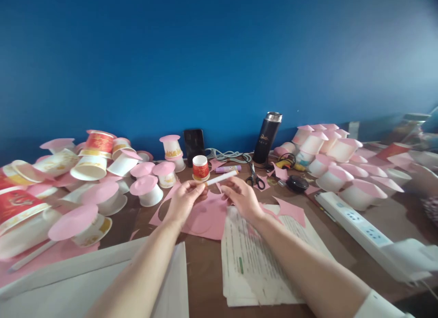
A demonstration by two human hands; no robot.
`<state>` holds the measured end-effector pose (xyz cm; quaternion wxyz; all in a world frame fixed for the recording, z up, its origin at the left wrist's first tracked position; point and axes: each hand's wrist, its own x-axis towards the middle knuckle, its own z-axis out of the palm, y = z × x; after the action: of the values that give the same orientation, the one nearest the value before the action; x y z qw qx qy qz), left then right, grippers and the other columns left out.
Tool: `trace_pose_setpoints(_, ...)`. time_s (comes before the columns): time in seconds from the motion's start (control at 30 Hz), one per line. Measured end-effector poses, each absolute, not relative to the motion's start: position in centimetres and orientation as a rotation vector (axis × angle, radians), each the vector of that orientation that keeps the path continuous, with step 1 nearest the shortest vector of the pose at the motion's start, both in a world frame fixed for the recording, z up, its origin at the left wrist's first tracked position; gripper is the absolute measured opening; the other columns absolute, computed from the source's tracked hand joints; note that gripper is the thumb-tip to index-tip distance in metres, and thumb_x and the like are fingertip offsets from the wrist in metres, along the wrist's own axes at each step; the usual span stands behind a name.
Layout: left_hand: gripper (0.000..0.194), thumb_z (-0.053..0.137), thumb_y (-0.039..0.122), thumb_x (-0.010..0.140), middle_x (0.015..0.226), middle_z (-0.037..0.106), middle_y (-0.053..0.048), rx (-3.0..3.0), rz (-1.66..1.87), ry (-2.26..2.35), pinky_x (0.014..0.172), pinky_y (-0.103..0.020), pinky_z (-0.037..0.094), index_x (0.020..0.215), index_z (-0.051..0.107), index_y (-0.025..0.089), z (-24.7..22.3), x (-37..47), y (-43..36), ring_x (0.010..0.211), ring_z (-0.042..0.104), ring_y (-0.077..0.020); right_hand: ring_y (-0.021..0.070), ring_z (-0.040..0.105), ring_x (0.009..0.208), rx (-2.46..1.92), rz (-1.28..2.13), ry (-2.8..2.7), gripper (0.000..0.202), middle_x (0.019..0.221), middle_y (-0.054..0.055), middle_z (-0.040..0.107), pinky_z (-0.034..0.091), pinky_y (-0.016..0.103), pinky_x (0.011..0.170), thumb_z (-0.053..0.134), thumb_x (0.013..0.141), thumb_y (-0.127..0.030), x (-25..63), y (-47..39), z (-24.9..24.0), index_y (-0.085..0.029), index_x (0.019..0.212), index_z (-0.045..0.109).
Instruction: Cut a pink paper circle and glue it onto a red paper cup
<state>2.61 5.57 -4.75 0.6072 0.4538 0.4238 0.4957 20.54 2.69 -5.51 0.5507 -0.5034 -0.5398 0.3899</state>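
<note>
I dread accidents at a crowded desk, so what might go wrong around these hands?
The white stick is pinched in the fingers of the left hand, so it might slip onto the pink paper. The red cup stands just beyond that hand, so a forward nudge could tip it. The piled cups on the left lean unevenly, so a bump may topple some.

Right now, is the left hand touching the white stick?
Touching: the head view shows the left hand pinching the white stick at one end.
</note>
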Motion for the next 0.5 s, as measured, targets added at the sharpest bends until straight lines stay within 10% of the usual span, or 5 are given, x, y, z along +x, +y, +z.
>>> trace_pose_setpoints(0.17,0.026,0.066,0.041,0.074,0.074,0.067,-0.004,1.576,1.141,1.394,0.064,-0.029,0.048,0.082,0.058,0.018,-4.8,1.1,6.0,0.07,0.064,-0.0185,0.0256,0.06,0.096,-1.71,0.02,-1.453,0.029,0.102,0.008,0.067,0.049,0.041,0.081,0.052,0.083,-0.027,25.9,3.9,-5.3,-0.023,0.108,0.065)
trace_pose_setpoints(0.5,0.015,0.05,0.024,0.084,0.096,0.066,-0.012,2.484,0.756,1.924,0.072,-0.036,0.043,0.09,0.063,0.019,-3.8,-0.9,5.4,0.092,0.059,-0.029,0.0333,0.061,0.093,-2.31,-0.095,-1.562,0.04,0.101,0.017,0.066,0.046,0.042,0.069,0.056,0.078,-0.053,28.8,4.4,-5.4,-0.022,0.098,0.069)
